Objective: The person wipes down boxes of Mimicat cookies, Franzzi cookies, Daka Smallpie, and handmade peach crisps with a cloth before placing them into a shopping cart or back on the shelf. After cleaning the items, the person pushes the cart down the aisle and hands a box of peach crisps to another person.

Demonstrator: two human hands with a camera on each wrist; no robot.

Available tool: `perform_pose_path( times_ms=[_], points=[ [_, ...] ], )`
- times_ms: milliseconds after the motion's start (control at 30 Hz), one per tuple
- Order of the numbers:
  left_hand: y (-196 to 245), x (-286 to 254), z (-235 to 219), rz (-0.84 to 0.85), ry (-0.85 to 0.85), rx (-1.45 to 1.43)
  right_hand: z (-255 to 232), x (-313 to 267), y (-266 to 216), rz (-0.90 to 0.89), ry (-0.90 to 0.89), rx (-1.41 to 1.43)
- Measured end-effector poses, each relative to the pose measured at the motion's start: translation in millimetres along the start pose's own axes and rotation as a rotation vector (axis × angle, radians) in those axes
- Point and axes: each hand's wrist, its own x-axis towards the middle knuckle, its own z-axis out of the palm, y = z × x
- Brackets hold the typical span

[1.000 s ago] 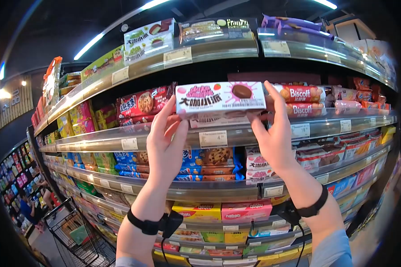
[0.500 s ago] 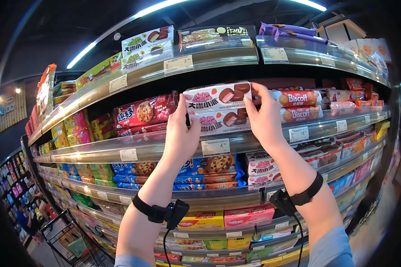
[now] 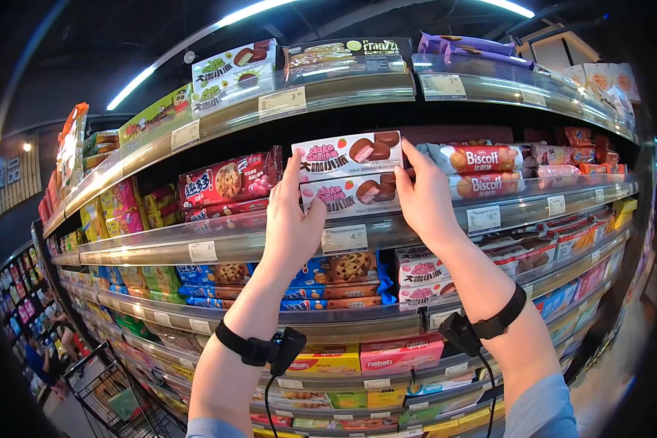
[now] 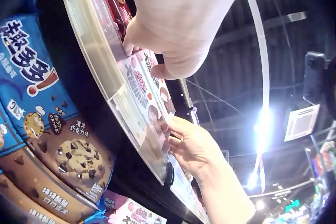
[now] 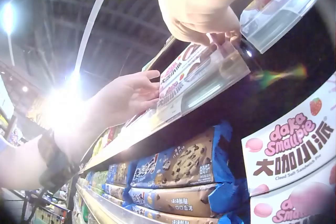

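Note:
A white box of chocolate sandwich pies (image 3: 347, 155) lies on top of a matching box (image 3: 350, 195) on the shelf, their fronts lined up. My left hand (image 3: 292, 219) is at the left end of the pair, its extended fingers touching the upper box's end and its thumb near the lower box's front. At the other end, my right hand (image 3: 431, 193) pinches the upper box's corner, thumb in front; its other fingers are partly hidden. From the right wrist, the left hand's straight fingers (image 5: 149, 90) show against the box end.
Red cookie packs (image 3: 230, 179) lie left of the boxes, Biscoff packs (image 3: 485, 157) to the right. A clear shelf lip with a price tag (image 3: 344, 238) runs below. Overhead is another shelf edge (image 3: 343, 93). A shopping cart (image 3: 120, 387) stands at lower left.
The pie box, earlier held tilted in front of the shelf, has moved back and down onto the matching box. Since half a second ago, both hands have stayed at its ends.

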Motion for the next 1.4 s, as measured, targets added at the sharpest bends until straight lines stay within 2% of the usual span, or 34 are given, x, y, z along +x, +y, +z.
perform_pose_path(
  times_ms=[233, 300, 433, 500, 667, 733, 833, 1400],
  points=[
    [0.5, 1.1, 6.1, 0.07, 0.043, 0.048, -0.9, 0.9, 0.5, 0.02, -0.035, 0.018],
    [9.0, -0.7, 4.9, -0.073, 0.005, -0.052, -2.3, -0.9, 0.6, -0.001, -0.028, 0.016],
    [17.5, -2.9, 3.7, -0.148, -0.029, -0.142, -1.1, -5.1, 6.2, -0.027, 0.008, 0.013],
    [14.7, -3.8, 5.4, -0.066, -0.008, -0.135, -1.6, -7.4, 5.9, -0.009, 0.005, 0.029],
    [20.5, -7.0, 4.8, -0.052, 0.01, -0.122, -1.4, -11.7, 5.4, 0.004, 0.005, 0.091],
    [21.3, -8.2, 4.6, -0.055, 0.006, -0.113, -3.1, -14.7, 3.9, -0.139, 0.046, -0.002],
    [20.5, -9.2, 4.4, -0.05, -0.003, -0.138, -1.6, -16.0, 5.2, -0.159, 0.033, 0.008],
    [21.5, -7.7, 1.1, -0.048, -0.025, -0.057, 1.5, -13.3, 9.2, -0.041, -0.049, -0.012]
  ],
)
